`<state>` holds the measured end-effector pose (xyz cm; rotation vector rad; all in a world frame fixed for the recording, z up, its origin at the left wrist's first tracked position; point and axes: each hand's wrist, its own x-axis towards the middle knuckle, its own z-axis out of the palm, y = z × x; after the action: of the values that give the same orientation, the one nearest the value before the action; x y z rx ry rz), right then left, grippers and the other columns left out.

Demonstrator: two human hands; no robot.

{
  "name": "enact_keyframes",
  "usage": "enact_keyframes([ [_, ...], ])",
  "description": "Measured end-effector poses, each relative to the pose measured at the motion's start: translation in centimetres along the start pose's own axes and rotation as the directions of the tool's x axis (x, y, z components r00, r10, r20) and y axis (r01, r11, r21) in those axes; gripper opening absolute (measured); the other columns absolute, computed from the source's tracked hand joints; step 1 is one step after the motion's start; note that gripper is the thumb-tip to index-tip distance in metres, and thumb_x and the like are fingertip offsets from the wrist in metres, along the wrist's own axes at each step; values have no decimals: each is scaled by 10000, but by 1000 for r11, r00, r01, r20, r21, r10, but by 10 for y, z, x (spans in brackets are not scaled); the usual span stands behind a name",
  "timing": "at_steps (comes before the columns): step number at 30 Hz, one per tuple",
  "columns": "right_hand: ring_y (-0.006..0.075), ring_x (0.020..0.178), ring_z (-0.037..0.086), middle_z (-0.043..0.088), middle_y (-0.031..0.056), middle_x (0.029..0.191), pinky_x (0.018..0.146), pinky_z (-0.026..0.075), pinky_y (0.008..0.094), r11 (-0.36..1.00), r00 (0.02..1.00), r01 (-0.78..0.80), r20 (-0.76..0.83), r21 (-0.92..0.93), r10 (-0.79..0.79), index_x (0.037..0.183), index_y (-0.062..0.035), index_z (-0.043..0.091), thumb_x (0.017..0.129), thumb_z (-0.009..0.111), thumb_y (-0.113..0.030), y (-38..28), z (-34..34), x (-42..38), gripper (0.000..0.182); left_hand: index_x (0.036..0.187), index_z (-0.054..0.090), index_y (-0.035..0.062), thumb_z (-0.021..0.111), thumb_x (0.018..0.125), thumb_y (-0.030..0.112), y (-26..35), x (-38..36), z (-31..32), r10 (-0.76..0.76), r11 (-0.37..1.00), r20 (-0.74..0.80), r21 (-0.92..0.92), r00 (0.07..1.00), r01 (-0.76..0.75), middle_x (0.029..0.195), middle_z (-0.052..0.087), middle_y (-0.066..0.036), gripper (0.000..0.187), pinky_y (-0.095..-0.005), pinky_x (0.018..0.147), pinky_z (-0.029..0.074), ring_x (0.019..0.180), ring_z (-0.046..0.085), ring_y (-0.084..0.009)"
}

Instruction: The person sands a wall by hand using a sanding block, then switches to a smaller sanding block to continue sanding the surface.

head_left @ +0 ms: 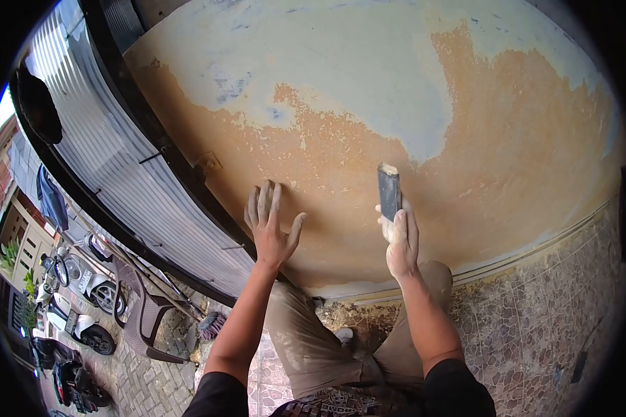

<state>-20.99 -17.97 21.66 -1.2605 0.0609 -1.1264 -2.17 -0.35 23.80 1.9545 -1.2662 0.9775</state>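
Note:
A wall (348, 167) fills the upper view, with pale green paint above and a rough orange-tan surface below. My left hand (271, 226) is spread at the wall's lower left, fingers apart and dusty, holding nothing. Farther right, my right hand (401, 243) is wrapped round the lower end of a dark grey block (389, 194). The block points upward, and its top end is pale and dusty. White dust coats the fingers. Whether the block touches the wall I cannot tell.
Corrugated sheeting (146, 160) in a dark frame borders the wall's left side. Parked motorbikes (76, 323), a woven brown chair (146, 320) and a mop-like bundle (212, 324) stand at lower left. Patterned tiles (508, 340) cover the floor by my legs.

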Motion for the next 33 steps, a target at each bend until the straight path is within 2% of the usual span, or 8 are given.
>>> enact_keyframes([
  [2, 182, 938, 532, 577, 126, 1211, 818, 462, 335, 973, 981, 162, -78, -167, -177, 1427, 5, 439, 1053, 449, -327, -10, 4, 28, 500, 1443, 481, 110, 725, 838, 458, -24, -10, 24, 27, 985, 24, 169, 999, -30, 1530, 355, -214, 739, -623, 1138, 171, 1414, 277, -461],
  [4, 260, 1014, 501, 535, 153, 1196, 908, 429, 402, 554, 805, 441, 39, -706, -591, 1421, 32, 422, 1008, 543, -220, -21, 1, 57, 499, 1432, 494, 133, 711, 835, 498, -34, -24, 41, 29, 977, 15, 209, 999, -32, 1529, 354, -214, 732, -653, 1130, 153, 1417, 262, -471],
  [11, 287, 1081, 475, 436, 186, 1213, 929, 428, 423, 317, 594, 316, -74, -894, -801, 1339, 40, 509, 943, 650, -135, -1, 15, 108, 455, 1448, 450, 113, 709, 799, 579, -58, -75, 99, 67, 960, -121, 280, 990, -31, 1584, 228, -245, 840, -709, 1133, 56, 1457, 121, -521],
  [16, 156, 996, 443, 496, -39, 1021, 849, 368, 342, -162, 456, 783, 732, -600, -506, 1205, -305, 690, 826, 762, -275, 95, -5, 39, 387, 1435, 446, 65, 687, 840, 519, -61, -96, 112, 57, 967, -147, 255, 988, -17, 1579, 216, -270, 786, -713, 1129, 67, 1441, 104, -569],
  [24, 210, 1017, 488, 454, 76, 1131, 786, 490, 385, 587, 671, 201, -326, -784, -666, 1365, 51, 483, 890, 703, -133, 9, 14, 106, 555, 1391, 463, 81, 635, 865, 463, -45, -127, 143, -148, 976, -243, 121, 959, 181, 1576, 209, -248, 673, -726, 1115, 96, 1425, 114, -590],
  [27, 163, 977, 481, 455, 36, 1094, 850, 399, 373, 188, 563, 579, 222, -793, -796, 1352, -66, 544, 878, 726, -185, 71, 19, 81, 522, 1379, 466, 85, 623, 861, 471, -47, -128, 145, -125, 977, -256, 136, 958, 163, 1563, 221, -253, 664, -734, 1109, 98, 1419, 126, -591],
  [30, 140, 948, 464, 471, 5, 1037, 899, 296, 346, -135, 459, 826, 792, -548, -403, 1331, -189, 600, 866, 742, -229, 91, -1, 34, 487, 1367, 467, 94, 614, 857, 494, -40, -134, 145, -164, 973, -214, 127, 963, 194, 1542, 243, -257, 664, -750, 1095, 100, 1398, 151, -600],
  [33, 157, 974, 467, 465, 35, 1061, 880, 353, 371, -107, 497, 745, 655, -658, -569, 1341, -110, 591, 851, 750, -194, 74, -12, 58, 522, 1334, 479, 96, 614, 850, 495, -42, -129, 148, -182, 964, -226, 151, 957, 219, 1510, 272, -259, 642, -763, 1082, 107, 1375, 174, -609],
])
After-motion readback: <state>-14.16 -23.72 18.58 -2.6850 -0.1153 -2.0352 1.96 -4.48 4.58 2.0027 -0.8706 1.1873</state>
